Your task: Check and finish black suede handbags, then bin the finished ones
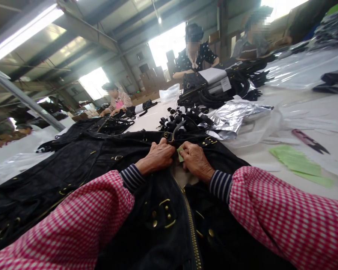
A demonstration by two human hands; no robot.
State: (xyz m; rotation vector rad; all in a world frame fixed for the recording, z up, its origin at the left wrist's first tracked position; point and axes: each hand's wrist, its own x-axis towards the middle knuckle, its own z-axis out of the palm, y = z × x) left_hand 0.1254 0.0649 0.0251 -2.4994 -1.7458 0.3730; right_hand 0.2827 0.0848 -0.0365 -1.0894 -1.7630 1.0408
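Black jacket (107,168) spread on the white table (298,112), both hands at its collar.

Green slips (298,161), purple snips (310,140) and crumpled plastic bags (239,116) lie to the right; black straps (186,120) are heaped just beyond the collar. Left hand (156,157) grips the collar fabric, knuckles up; right hand (195,161) pinches a small green tag (180,153) between the two hands.

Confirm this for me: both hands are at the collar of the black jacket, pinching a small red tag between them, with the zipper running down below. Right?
Not quite. In the head view the left hand and right hand are at the collar of the black jacket, but the small tag between them is pale green, not red. The zipper does run down below.
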